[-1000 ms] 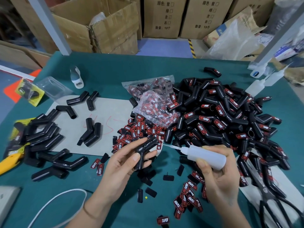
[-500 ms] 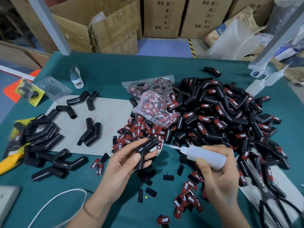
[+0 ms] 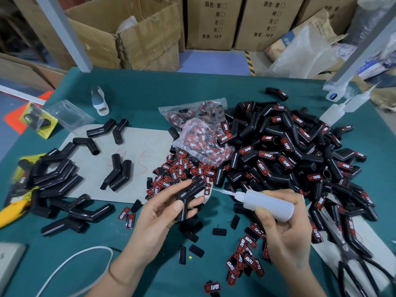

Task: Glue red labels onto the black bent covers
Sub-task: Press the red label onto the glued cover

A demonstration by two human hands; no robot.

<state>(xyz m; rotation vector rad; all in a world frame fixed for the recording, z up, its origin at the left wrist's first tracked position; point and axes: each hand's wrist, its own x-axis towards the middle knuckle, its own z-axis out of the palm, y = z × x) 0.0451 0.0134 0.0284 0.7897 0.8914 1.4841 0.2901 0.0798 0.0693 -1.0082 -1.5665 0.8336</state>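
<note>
- Black bent cover is sitting at centre frame, the left hand gripping it between thumb and fingers, upper limb tilting toward the right.
- Glue bottle is lying across the right hand, fingers wrapping it; its nozzle is pointing at the cover, contact unclear.
- Gluing step appears to be underway; no label is showing on this cover.
- Next move is likely calling for a red label from the loose ones lying lower centre.

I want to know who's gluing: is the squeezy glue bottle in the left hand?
No, the right hand grips the glue bottle, while the left hand holds a black bent cover.
</note>
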